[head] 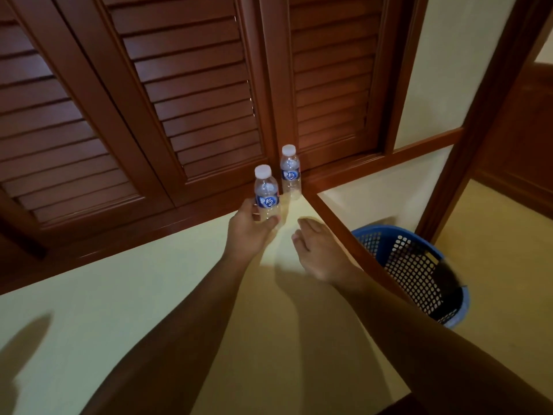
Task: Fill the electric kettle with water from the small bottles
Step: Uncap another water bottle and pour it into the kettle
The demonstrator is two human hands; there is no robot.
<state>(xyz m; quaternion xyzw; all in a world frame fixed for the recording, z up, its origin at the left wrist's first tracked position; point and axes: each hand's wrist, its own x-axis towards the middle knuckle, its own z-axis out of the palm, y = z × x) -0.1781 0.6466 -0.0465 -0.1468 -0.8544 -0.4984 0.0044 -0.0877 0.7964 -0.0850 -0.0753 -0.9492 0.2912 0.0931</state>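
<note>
Gripping the near bottle [265,191] with the left hand [250,227]: clamped low on the clear body, just under the blue label, thumb across the front and fingers curled round the left side. Held upright, white cap on. Cannot tell whether resting on the cream top [149,310] or lifted just off it. Placed toward the far right corner of that top, near the wooden edging. Just behind and to the right, a matching far bottle [290,172]: upright, capped, same blue label, standing in the very corner of the top, close against the frame of the brown shutters [179,85]. Near each other, though too close in this view to say whether touching or slightly apart. Stretched forward alongside, the right hand [317,250]: palm down, fingers apart and loosely bent, holding nothing, touching neither bottle. Poised over the right edge of the top, just beside the left hand and short of the far bottle. Both forearms bare, running in from the bottom of the view, with soft shadows on the top beneath them. Down to the right, below the edge of the top, a blue basket [419,265] with a perforated wall and something dark inside, too blurred to make out.
</note>
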